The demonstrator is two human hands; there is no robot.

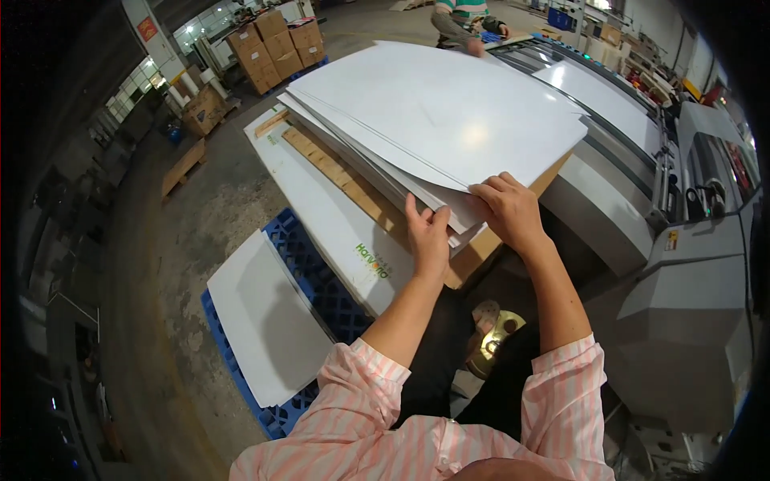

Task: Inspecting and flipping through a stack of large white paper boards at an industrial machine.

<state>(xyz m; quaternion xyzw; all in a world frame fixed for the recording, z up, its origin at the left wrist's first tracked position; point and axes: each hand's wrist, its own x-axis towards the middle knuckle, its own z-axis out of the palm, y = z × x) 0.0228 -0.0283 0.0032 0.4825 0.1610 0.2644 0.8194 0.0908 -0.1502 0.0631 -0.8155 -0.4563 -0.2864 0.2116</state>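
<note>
Several large white sheets (pixel 457 112) lie in a stack ahead of you at 12 o'clock, the upper ones parted from those below along the near edge. Your right hand (pixel 513 212), at about 1 o'clock, pinches that raised edge. Your left hand (pixel 429 240), at 12 o'clock and just beside it, has its fingers partly spread against the edges lower down; you cannot tell from here whether it grips any of them. A wooden strip (pixel 337 171) runs beside the stack on its 11 o'clock side, and next to that lies a white panel (pixel 321 212) with coloured lettering. At 10 o'clock a blue pallet (pixel 293 236) on the floor bears a smaller pile of white sheets (pixel 265 317). A grey machine (pixel 682 280) stands at 2 o'clock. Farther off, cardboard boxes (pixel 269 48) are piled at 11 o'clock, a wooden pallet (pixel 183 170) rests between 10 and 11, and another person (pixel 465 10) in a green-and-white top is at 12 o'clock, beyond the stack.
</note>
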